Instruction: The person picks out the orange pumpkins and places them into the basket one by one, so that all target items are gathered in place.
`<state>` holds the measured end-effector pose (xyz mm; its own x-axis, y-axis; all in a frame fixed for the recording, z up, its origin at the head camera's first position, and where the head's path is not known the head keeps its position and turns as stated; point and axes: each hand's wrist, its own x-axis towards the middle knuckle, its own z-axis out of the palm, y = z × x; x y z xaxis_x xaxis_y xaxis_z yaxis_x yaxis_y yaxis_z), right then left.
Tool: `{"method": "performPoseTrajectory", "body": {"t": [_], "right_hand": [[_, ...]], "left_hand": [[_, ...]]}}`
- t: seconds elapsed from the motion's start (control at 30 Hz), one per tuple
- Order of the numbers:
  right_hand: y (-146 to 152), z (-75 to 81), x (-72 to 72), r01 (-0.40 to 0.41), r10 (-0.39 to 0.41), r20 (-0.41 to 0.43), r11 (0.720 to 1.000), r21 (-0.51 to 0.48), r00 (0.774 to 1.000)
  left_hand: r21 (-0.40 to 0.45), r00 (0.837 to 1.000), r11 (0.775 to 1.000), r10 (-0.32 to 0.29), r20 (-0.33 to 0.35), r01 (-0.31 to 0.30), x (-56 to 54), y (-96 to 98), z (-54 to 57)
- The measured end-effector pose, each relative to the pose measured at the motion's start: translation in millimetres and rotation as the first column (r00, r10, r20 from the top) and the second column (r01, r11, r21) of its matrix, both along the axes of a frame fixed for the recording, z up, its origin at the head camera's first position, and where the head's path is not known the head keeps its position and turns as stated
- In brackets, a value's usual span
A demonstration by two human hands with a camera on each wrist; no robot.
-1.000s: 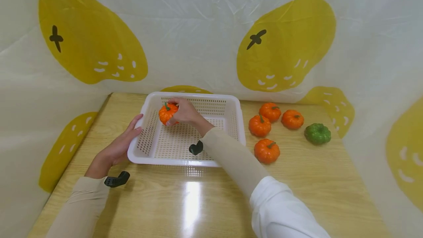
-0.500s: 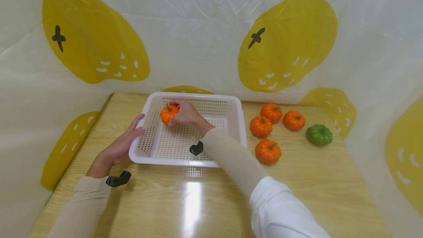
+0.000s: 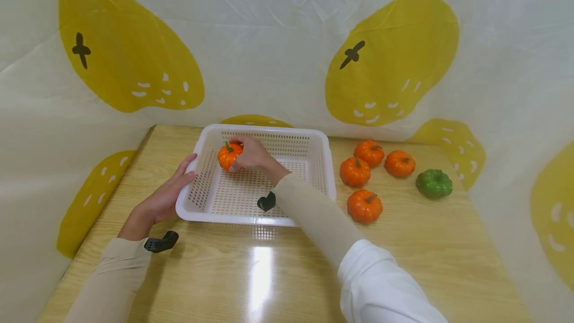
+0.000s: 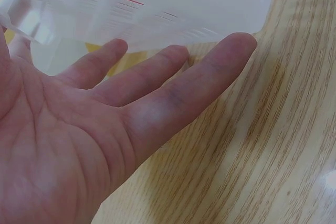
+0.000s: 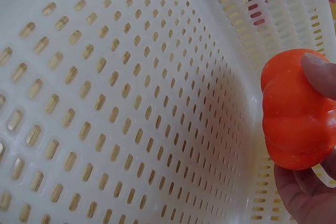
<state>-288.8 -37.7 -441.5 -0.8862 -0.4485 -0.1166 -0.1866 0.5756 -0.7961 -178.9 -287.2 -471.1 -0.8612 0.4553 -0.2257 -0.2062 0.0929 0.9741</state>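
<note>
In the head view my right hand grips a small orange pumpkin with a green stem, over the left part of a white plastic basket. The right wrist view shows the thumb on one side of the pumpkin and fingers on the other, close to the perforated wall. My left hand lies against the outside of the basket's left side. Seen from the left wrist, its fingers are extended along the basket wall, and the palm holds nothing.
Right of the basket on the wooden table sit several orange pumpkins and a green pumpkin. A pale curtain with large yellow fruit prints hangs behind and at both sides.
The view has shifted slightly. The right hand keeps its grip on the pumpkin in nearly the same place, and the left hand stays at the basket's side.
</note>
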Motion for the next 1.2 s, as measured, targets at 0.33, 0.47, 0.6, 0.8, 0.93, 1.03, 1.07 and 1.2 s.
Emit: {"method": "performPoseTrajectory", "body": {"t": [0.33, 0.47, 0.6, 0.8, 0.93, 1.03, 1.07, 1.2], "right_hand": [[-3.8, -3.3, -2.5, -0.048, 0.048, -0.035, 0.999, 0.002, 0.998], [-3.7, -4.2, -2.4, -0.043, 0.043, -0.027, 0.999, 0.023, 0.999], [-2.3, -4.0, -1.3, -0.033, 0.034, -0.021, 0.999, 0.021, 0.999], [-1.4, -4.8, -0.7, -0.041, 0.041, -0.013, 0.999, 0.003, 0.999], [-1.2, -5.9, -0.7, -0.043, 0.043, -0.009, 0.999, 0.002, 0.999], [-1.0, -6.3, -0.8, -0.040, 0.040, -0.006, 0.999, 0.012, 0.999], [-0.9, -6.4, -0.9, -0.039, 0.039, -0.003, 0.999, 0.013, 0.999], [-0.7, -6.5, -1.7, -0.041, 0.041, 0.004, 0.999, 0.010, 0.999]], "left_hand": [[-0.015, 1.000, 1.000, 0.012, 0.005, -0.012, 0.7, -2.9, 1.2], [0.000, 1.000, 1.000, 0.001, 0.009, -0.001, 0.3, -2.2, 0.3], [-0.004, 1.000, 1.000, 0.003, 0.006, -0.003, -0.3, -0.8, -0.4], [-0.009, 1.000, 1.000, 0.008, 0.014, -0.008, 0.0, -0.7, -1.1], [-0.014, 1.000, 1.000, 0.008, 0.013, -0.008, 0.1, -0.6, -1.1], [-0.018, 1.000, 1.000, 0.005, 0.008, -0.005, -0.4, -0.2, -0.9], [-0.017, 1.000, 1.000, 0.004, 0.007, -0.004, -0.6, 0.0, -0.9], [-0.016, 1.000, 1.000, 0.001, 0.001, -0.001, -1.5, 0.9, -0.8]]}}
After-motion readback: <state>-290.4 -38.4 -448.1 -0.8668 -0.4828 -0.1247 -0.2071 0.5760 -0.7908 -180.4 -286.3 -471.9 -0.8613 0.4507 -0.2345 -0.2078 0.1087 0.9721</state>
